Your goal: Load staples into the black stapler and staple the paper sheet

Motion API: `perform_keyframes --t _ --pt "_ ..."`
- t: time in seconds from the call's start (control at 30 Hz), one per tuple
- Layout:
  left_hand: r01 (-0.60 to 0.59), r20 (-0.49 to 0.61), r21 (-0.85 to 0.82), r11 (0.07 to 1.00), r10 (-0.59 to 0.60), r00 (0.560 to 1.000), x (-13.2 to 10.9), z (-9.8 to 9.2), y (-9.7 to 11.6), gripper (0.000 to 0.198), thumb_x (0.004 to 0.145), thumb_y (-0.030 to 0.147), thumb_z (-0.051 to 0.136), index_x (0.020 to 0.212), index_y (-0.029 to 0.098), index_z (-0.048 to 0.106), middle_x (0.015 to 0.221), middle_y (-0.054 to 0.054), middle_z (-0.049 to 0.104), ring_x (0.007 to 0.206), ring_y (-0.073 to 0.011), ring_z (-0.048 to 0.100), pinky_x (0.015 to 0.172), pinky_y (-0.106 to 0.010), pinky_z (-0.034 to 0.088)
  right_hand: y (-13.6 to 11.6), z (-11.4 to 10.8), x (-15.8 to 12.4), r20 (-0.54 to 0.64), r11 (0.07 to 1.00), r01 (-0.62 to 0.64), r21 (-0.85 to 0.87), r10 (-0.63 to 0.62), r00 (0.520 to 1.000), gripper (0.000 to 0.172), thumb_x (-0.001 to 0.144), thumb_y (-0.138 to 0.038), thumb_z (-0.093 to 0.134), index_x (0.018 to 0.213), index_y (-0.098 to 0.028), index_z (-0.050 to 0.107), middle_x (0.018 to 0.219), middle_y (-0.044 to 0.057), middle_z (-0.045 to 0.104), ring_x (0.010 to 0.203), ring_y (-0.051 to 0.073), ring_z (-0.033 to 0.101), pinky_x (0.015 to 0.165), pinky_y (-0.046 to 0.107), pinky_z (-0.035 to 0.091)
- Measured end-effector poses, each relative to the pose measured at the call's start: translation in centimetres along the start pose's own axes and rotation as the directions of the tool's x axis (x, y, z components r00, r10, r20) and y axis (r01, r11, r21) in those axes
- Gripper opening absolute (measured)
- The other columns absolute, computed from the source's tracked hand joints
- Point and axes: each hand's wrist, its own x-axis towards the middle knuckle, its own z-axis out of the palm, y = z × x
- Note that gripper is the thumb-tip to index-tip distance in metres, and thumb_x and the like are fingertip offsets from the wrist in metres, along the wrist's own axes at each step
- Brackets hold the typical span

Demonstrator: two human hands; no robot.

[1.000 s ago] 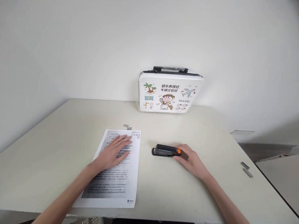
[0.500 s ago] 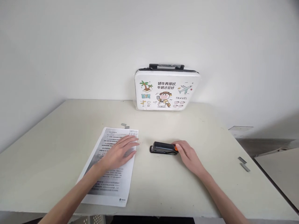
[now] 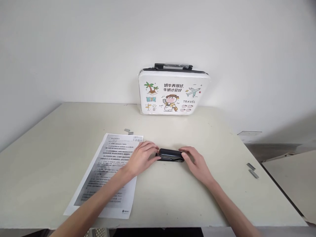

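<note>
A black stapler [image 3: 170, 154] lies on the pale table [image 3: 61, 148], just right of a printed sheet of paper [image 3: 106, 174]. My left hand [image 3: 143, 157] has its fingers curled around the stapler's left end. My right hand [image 3: 195, 161] grips the stapler's right end, covering its orange part. Both hands touch the stapler, which rests flat on the table. The paper lies free, slightly skewed, with my left forearm above its right edge.
A white carry case [image 3: 174, 90] with cartoon prints stands against the wall at the back. Two staple strips [image 3: 128, 131] lie above the paper, two more staple strips [image 3: 251, 170] near the table's right edge. A second surface [image 3: 291, 177] sits lower to the right.
My left hand left the paper and moved right to take the stapler's left end. My right hand closed more over the right end. The view shifted slightly.
</note>
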Motion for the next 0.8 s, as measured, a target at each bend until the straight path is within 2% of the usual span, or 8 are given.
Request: perform_keyframes --t 0.13,0.33,0.43,0.53,0.63,0.7,0.8 --pt "-0.011 0.013 0.022 1.0 0.011 1.0 -0.4 -0.5 -0.3 0.014 0.102 0.037 0.063 0.106 0.026 0.071 0.113 -0.004 0.077 0.115 -0.0252 0.066 0.099 -0.044 0.053 0.1 0.1 -0.1 0.078 0.997 0.07 -0.025 -0.068 0.995 0.034 0.098 -0.053 0.063 0.122 -0.028 0.065 0.125 0.01 0.069 0.116 0.029 0.065 0.101 0.048 0.054" --pt "-0.018 0.039 0.056 0.998 0.016 0.999 -2.2 -2.9 -1.1 0.016 0.103 0.037 0.061 0.11 0.027 0.072 0.113 -0.004 0.075 0.115 -0.024 0.067 0.102 -0.043 0.052 0.2 0.4 -0.4 0.076 0.997 0.041 -0.065 -0.036 0.996 0.03 0.099 -0.051 0.062 0.12 -0.03 0.066 0.124 0.009 0.069 0.114 0.03 0.066 0.095 0.049 0.057" --pt "-0.024 0.051 0.108 0.994 0.019 0.999 -2.9 -3.9 -2.0 0.024 0.103 0.042 0.06 0.119 0.029 0.071 0.119 -0.005 0.075 0.121 -0.0258 0.065 0.108 -0.045 0.049 0.2 0.3 -0.4 0.081 0.996 0.054 -0.073 -0.048 0.996 0.03 0.099 -0.052 0.062 0.12 -0.031 0.066 0.121 0.008 0.07 0.112 0.03 0.066 0.093 0.048 0.058" --pt "0.071 -0.028 0.217 0.974 -0.067 0.997 -2.6 -4.9 -4.2 0.029 0.103 0.045 0.057 0.123 0.028 0.07 0.123 -0.007 0.074 0.122 -0.0292 0.063 0.11 -0.05 0.047 0.1 0.3 -0.4 0.076 0.995 0.06 -0.077 -0.055 0.996 0.029 0.099 -0.052 0.062 0.118 -0.031 0.066 0.119 0.008 0.071 0.11 0.03 0.067 0.095 0.049 0.057" --pt "0.218 -0.123 0.326 0.92 -0.188 0.974 -1.4 -5.8 -7.2 0.026 0.104 0.035 0.052 0.118 0.025 0.072 0.12 -0.01 0.073 0.121 -0.0334 0.061 0.104 -0.054 0.048 0.1 0.4 -0.4 0.076 0.996 0.05 -0.076 -0.045 0.996 0.028 0.099 -0.051 0.063 0.117 -0.031 0.065 0.119 0.007 0.07 0.111 0.029 0.066 0.097 0.048 0.056" --pt "0.258 -0.127 0.382 0.887 -0.226 0.966 -0.5 -6.1 -9.0 0.025 0.101 0.031 0.053 0.113 0.024 0.074 0.121 -0.011 0.072 0.123 -0.036 0.058 0.103 -0.056 0.048 0.1 0.4 -0.4 0.082 0.996 0.042 -0.072 -0.036 0.996 0.027 0.099 -0.051 0.063 0.117 -0.031 0.064 0.12 0.007 0.07 0.112 0.028 0.065 0.098 0.048 0.055" --pt "0.256 -0.089 0.407 0.877 -0.241 0.966 0.5 -6.0 -10.8 0.02 0.099 0.029 0.056 0.101 0.025 0.076 0.12 -0.011 0.071 0.124 -0.037 0.055 0.103 -0.057 0.047 0.0 0.4 -0.4 0.085 0.997 0.034 -0.069 -0.028 0.996 0.028 0.099 -0.051 0.063 0.117 -0.031 0.064 0.12 0.008 0.069 0.112 0.029 0.064 0.097 0.049 0.055"
